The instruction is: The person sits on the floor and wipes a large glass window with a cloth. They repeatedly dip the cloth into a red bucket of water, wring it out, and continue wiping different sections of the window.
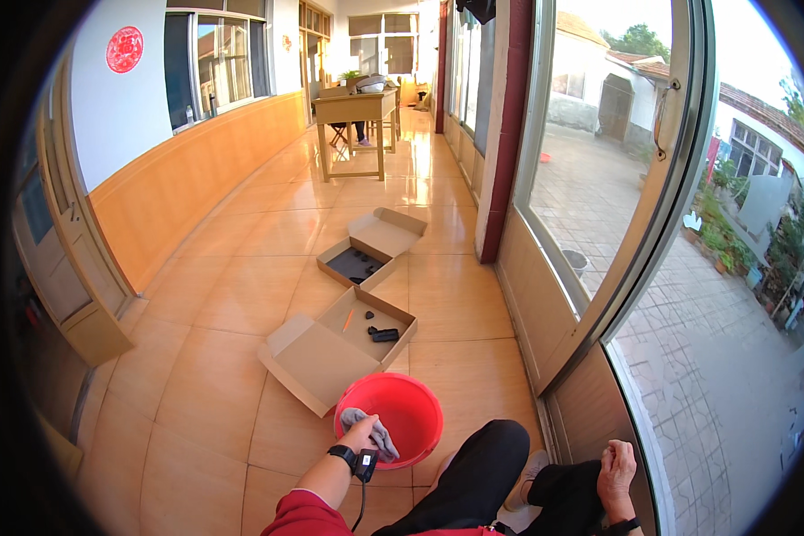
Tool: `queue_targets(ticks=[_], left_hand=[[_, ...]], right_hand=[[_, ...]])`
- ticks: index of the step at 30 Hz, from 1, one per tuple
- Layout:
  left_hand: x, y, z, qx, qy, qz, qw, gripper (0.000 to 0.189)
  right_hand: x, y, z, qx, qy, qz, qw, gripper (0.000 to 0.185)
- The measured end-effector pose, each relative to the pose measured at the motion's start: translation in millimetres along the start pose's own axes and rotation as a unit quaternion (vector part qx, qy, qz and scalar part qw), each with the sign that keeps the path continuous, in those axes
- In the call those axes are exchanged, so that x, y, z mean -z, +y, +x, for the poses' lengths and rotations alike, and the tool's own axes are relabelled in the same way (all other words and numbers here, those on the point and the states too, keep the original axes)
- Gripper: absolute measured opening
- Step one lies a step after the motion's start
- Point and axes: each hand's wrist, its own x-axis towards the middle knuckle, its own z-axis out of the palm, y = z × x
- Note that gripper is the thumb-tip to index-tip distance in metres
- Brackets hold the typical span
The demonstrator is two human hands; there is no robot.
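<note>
My left hand [364, 434] grips a grey cloth [383, 445] over the left side of a red plastic basin [409, 415] on the tiled floor. A strap and a small black device with a cable sit on that wrist. My right hand [618, 467] is at the far right, above my knee in dark trousers and beside the door frame; its fingers are partly curled and I see nothing in it. Just beyond the basin lies an opened cardboard box [321, 362] with an orange pen-like item [348, 320] and black objects [384, 334] in it.
A second opened cardboard box [388, 231] with small dark items lies farther off. A table [355, 107] with a person's legs behind it stands down the corridor. A glazed metal door [663, 201] is close on the right, an orange-panelled wall [201, 174] on the left.
</note>
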Motion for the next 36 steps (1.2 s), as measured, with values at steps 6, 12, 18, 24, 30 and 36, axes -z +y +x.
queue_targets(ticks=[6, 12, 18, 24, 30, 36], left_hand=[[38.4, 7.5, 7.4, -0.405, 0.407, 0.281, 0.769, 0.067], [105.5, -42.5, 37.8, -0.128, 0.119, 0.061, 0.983, 0.051], [74.6, -36.7, 15.0, -0.1, 0.166, -0.046, 0.98, 0.029], [1.7, 16.8, -52.8, -0.106, 0.014, -0.194, 0.975, 0.015], [-83.9, 88.4, -34.7, -0.045, 0.014, -0.242, 0.969, 0.022], [-139.7, 118.9, -28.8, -0.033, -0.007, -0.159, 0.987, 0.026]], right_hand=[[-0.7, 0.6, 2.9, -0.012, 0.0, 0.001, 1.0, 0.015], [0.4, 5.6, 5.2, -0.022, 0.009, -0.018, 1.0, 0.015], [4.1, 4.2, 5.5, -0.034, 0.008, -0.012, 0.999, 0.014], [8.6, 2.7, 9.8, -0.053, 0.013, -0.01, 0.998, 0.014], [14.1, 4.0, 12.3, -0.061, 0.009, 0.007, 0.998, 0.013], [14.6, 1.4, 12.7, -0.113, -0.007, 0.027, 0.993, 0.018]])
